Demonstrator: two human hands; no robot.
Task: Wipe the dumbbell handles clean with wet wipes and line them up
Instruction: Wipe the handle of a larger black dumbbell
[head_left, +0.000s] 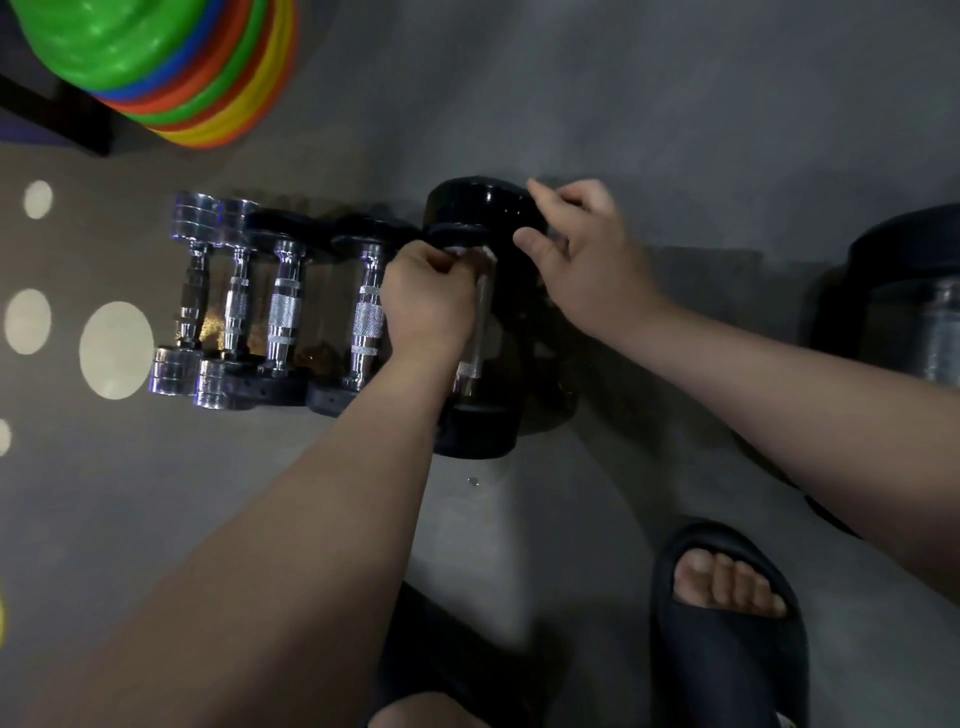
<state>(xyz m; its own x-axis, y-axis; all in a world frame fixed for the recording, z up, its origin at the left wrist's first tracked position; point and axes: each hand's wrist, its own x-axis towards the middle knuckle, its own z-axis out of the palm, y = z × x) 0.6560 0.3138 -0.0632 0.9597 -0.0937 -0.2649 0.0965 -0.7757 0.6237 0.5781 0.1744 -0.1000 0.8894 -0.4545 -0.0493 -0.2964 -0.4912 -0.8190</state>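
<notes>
Wipe on the big dumbbell (475, 431)
Left hand (426, 304) fingers clench a wipe (469, 254) round its handle; right hand (584, 249) grasps its far head. It lies on the floor (675, 130), beside the row (283, 312).

We see the chrome dumbbells (192, 301) as bright mirror-polished metal all over. The black-ended dumbbells (283, 317) have shiny metal handles with a rough knurled band in the middle and dull black, rubbery-looking ends. On the big dumbbell (483, 205) the far head is glossy black and catches the light, while its handle (474, 338) is silvery metal with a fine roughened grip. The wet wipe (470, 253) under our left hand (426, 301) looks like soft, crumpled white cloth. The floor (701, 130) is smooth, matt grey. The stacked discs (156, 57) are glossy plastic, and the slipper (727, 665) is matt, dark and smooth
</notes>
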